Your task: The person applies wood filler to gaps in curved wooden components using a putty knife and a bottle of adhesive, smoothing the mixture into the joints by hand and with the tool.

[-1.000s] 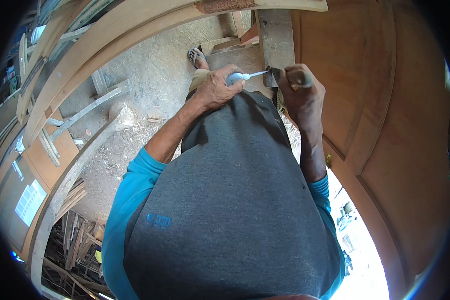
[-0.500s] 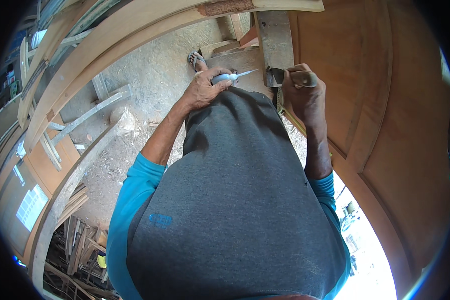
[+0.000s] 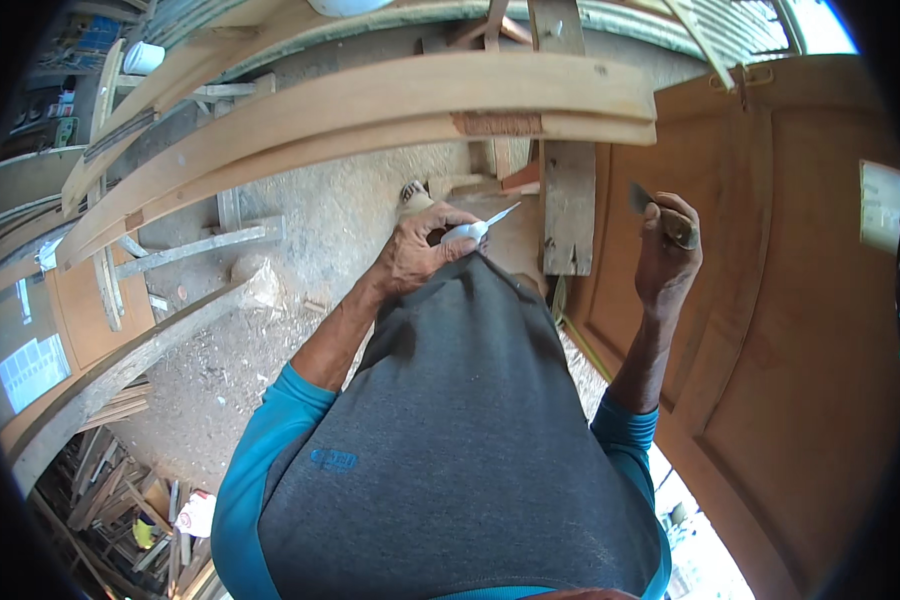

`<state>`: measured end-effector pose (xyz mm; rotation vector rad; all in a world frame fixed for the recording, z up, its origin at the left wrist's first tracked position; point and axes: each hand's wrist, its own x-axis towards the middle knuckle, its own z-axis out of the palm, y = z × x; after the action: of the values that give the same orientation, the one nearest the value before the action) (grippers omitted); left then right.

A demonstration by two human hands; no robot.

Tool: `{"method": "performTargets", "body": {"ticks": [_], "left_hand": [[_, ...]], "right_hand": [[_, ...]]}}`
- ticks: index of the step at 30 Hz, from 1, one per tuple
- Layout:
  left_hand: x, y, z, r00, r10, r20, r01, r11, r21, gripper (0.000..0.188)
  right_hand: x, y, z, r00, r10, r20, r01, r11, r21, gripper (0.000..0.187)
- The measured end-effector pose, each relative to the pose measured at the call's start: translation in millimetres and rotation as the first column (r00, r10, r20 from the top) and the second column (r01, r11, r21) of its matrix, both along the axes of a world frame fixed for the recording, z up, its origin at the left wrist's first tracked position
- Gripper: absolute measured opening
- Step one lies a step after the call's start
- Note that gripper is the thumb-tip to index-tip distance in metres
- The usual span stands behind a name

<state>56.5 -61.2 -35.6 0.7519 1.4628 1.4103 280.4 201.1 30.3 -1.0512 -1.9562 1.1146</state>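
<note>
My left hand (image 3: pixel 420 248) is closed round a small white squeeze bottle (image 3: pixel 462 233) with a long, thin nozzle pointing up and to the right. It is over the top of my dark shirt front. To the right, my right hand (image 3: pixel 665 268) grips a flat-bladed tool (image 3: pixel 680 228) by its thick wooden handle. Its dark blade points up and left, apart from the wood; I cannot tell whether it is a chisel or a putty knife. Between the hands and beyond them lies the worn end of a grey plank (image 3: pixel 568 225).
A long wooden frame piece (image 3: pixel 350 105) with a rough brown patch crosses ahead. A large brown panelled door (image 3: pixel 740 300) stands along the right. Wood scraps (image 3: pixel 120 490) lie at lower left, near a pale beam (image 3: pixel 130 355). A white bucket (image 3: pixel 144 58) is far left.
My right hand has moved right, taking the tool's blade away from the plank's end. The left hand keeps the bottle. My view has tilted up, showing more of the frame piece.
</note>
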Motion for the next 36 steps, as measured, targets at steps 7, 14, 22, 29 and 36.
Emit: {"method": "performTargets", "body": {"ticks": [7,14,22,29,36], "left_hand": [[-54.6,-3.7,20.0,0.972,0.229,0.053,-0.234,0.967,0.101,0.032],[-183.6,-29.6,34.7,0.785,0.582,-0.213,-0.526,0.808,0.265,0.024],[-303.6,-22.4,35.1,0.611,0.685,-0.398,-0.646,0.721,0.249,0.020],[-386.4,34.4,48.5,0.456,0.564,-0.689,-0.657,0.735,0.166,0.024],[-418.0,44.6,15.7,0.430,0.326,-0.842,-0.590,0.807,0.011,0.028]], "right_hand": [[-88.4,72.6,32.1,0.975,0.090,0.201,-0.172,0.882,0.438,0.015],[-216.8,143.4,19.1,0.919,0.043,0.393,-0.279,0.775,0.567,0.018],[-378.6,209.7,-14.1,0.774,-0.007,0.633,-0.550,0.488,0.678,0.020],[-435.7,216.3,-50.5,0.559,-0.013,0.829,-0.742,0.439,0.507,0.034],[-434.0,212.2,-33.8,0.411,0.075,0.908,-0.803,0.501,0.322,0.038]]}}
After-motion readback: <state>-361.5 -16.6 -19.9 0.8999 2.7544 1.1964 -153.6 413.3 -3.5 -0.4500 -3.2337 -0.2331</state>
